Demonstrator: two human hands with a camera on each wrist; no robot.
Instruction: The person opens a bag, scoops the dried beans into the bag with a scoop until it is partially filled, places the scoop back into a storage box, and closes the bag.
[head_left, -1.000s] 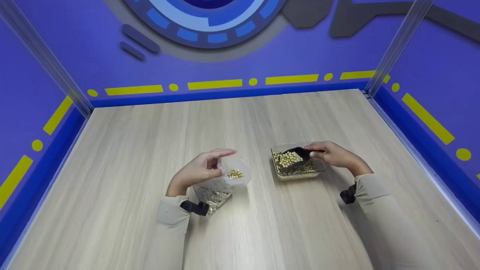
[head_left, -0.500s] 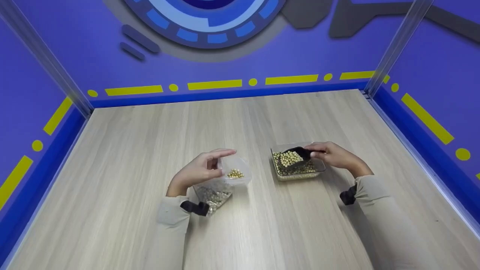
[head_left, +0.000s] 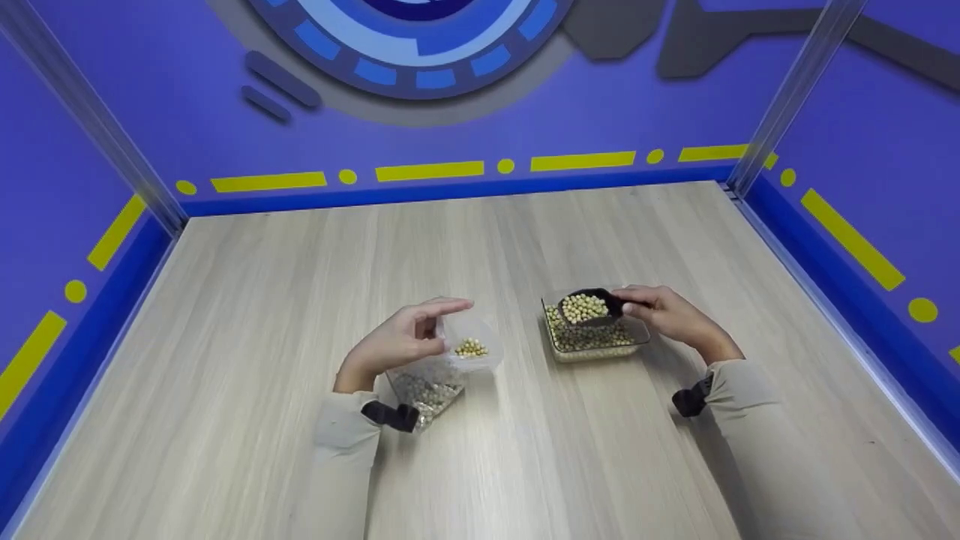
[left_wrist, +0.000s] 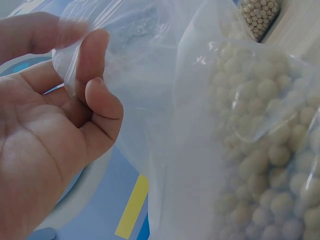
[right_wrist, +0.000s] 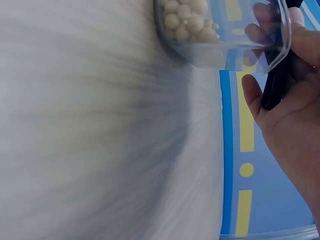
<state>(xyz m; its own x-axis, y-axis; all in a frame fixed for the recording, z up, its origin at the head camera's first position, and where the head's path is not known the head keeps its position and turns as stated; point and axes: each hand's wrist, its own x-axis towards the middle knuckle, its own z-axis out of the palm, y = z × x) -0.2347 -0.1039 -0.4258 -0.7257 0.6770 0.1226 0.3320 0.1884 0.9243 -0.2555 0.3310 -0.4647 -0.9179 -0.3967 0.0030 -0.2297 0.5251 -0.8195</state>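
Observation:
My left hand (head_left: 394, 343) pinches the upper edge of a clear plastic bag (head_left: 427, 390), with thumb and fingertips curled on the film in the left wrist view. The bag's mouth gapes to the right, showing round pale-yellow dried beans (head_left: 471, 347) inside. On the right, my right hand (head_left: 679, 319) grips the handle of a black scoop (head_left: 613, 307). Heaped beans (head_left: 585, 307) fill the scoop, which is held above a clear rectangular container (head_left: 600, 355). More of the same beans lie in that container. In the right wrist view the dark handle (right_wrist: 275, 85) runs across the palm.
A pale wood-grain tabletop (head_left: 450, 247) carries the bag and the container, with a strip of bare table between them. Blue panels (head_left: 435, 142) with yellow marks wall in the back and both sides. Black straps (head_left: 390, 415) sit on both wrists.
My right hand has lifted the loaded scoop slightly, and its bowl shows more level above the beans in the container. The left hand and the bag stay in place.

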